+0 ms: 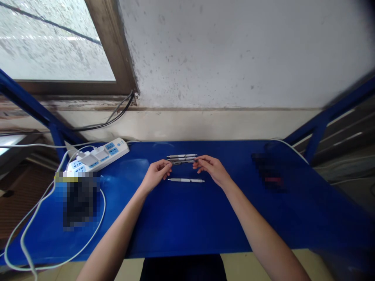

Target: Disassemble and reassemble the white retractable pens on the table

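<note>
Between my two hands a dark-and-silver pen [184, 162] lies level from left to right. My left hand [157, 172] is closed in a pinch at its left end. The fingers of my right hand [213, 168] are curled and closed on its right end. Just behind it, a white-and-dark pen [183, 156] lies almost parallel, with what looks like another pen tight between them. Nearer to me, a white pen [186, 180] rests alone on the blue table [187, 218], apart from both hands.
A white power strip [101, 159] with plugged-in chargers stands at the back left. A white cable [102, 210] loops over the table's left side around a blurred dark object [80, 201]. Another dark object [268, 171] lies at right. Blue frame bars [319, 128] rise at both sides.
</note>
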`<move>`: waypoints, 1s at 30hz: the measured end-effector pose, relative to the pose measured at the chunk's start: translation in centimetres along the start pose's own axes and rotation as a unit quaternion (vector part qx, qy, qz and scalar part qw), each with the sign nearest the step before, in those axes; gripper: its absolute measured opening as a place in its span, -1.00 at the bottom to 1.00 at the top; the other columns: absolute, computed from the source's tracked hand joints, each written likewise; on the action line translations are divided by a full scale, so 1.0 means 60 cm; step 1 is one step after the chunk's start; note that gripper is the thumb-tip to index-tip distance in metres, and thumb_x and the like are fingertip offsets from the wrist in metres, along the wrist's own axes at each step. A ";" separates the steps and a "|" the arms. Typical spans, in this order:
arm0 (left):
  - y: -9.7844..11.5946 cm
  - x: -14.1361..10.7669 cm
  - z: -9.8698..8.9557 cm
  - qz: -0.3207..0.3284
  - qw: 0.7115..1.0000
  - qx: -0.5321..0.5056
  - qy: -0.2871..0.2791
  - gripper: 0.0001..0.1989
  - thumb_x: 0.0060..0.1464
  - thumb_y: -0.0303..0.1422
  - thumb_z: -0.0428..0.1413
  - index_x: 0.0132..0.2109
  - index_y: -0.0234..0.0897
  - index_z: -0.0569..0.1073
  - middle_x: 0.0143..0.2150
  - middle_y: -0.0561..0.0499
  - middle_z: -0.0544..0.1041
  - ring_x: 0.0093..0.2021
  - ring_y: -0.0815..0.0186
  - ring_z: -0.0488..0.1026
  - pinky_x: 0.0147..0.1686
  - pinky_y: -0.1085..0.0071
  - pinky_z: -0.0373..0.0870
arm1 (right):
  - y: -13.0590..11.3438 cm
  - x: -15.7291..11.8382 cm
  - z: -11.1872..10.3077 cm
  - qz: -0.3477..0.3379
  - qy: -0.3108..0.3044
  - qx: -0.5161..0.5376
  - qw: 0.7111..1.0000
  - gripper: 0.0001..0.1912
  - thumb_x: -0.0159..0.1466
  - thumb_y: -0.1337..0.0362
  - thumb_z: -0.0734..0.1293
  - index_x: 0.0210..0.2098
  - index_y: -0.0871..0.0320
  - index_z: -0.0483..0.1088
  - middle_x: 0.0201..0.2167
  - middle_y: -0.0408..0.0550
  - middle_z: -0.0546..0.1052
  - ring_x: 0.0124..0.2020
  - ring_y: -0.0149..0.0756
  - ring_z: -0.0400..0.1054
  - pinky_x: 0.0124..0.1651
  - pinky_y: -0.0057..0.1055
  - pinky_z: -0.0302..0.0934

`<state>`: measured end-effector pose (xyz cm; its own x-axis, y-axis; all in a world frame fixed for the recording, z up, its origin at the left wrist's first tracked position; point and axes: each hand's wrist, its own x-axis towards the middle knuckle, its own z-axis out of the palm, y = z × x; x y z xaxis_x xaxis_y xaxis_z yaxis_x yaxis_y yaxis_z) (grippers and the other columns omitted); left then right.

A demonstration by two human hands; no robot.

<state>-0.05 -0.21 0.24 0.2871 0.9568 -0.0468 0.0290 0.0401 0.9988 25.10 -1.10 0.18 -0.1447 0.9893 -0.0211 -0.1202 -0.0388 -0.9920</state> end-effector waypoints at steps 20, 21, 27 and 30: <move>0.009 0.003 0.001 -0.027 0.967 -0.251 0.034 -0.68 -0.10 -0.34 0.32 -0.16 -0.36 0.52 -0.36 -0.04 0.56 -0.41 0.42 0.45 -0.40 0.50 0.34 | -0.003 -0.005 0.003 0.087 -0.098 0.224 0.966 -0.67 0.33 0.10 0.22 -0.03 0.10 0.46 -0.27 -0.04 0.58 -0.20 -0.29 0.48 -0.30 -0.46 0.34; 0.010 0.002 0.001 -0.025 0.965 -0.257 0.033 -0.68 -0.11 -0.34 0.32 -0.17 -0.36 0.53 -0.36 -0.04 0.56 -0.41 0.41 0.45 -0.39 0.49 0.35 | -0.004 -0.006 0.004 0.087 -0.095 0.227 0.965 -0.66 0.35 0.10 0.20 -0.02 0.09 0.46 -0.23 -0.03 0.58 -0.15 -0.28 0.48 -0.27 -0.45 0.35; 0.017 -0.004 0.007 0.009 0.971 -0.238 0.036 -0.73 -0.06 -0.34 0.30 -0.19 -0.36 0.53 -0.37 -0.03 0.56 -0.45 0.44 0.43 -0.40 0.49 0.33 | -0.009 -0.014 0.014 0.077 -0.093 0.208 0.971 -0.62 0.36 0.06 0.15 0.03 0.05 0.42 -0.10 -0.02 0.56 -0.02 -0.22 0.44 -0.19 -0.38 0.37; 0.020 -0.005 0.009 0.024 0.974 -0.222 0.043 -0.74 -0.04 -0.33 0.29 -0.19 -0.36 0.52 -0.37 -0.02 0.56 -0.46 0.44 0.42 -0.39 0.47 0.32 | -0.011 -0.017 0.020 0.055 -0.104 0.214 0.970 -0.64 0.33 0.06 0.20 0.00 0.07 0.45 -0.16 -0.02 0.58 -0.07 -0.22 0.46 -0.18 -0.38 0.38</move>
<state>0.40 -0.63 1.44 0.1968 0.9803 -0.0181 -0.4053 0.0982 0.9089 24.16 -2.23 1.01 -0.3690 0.9278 -0.0544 -0.4825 -0.2413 -0.8420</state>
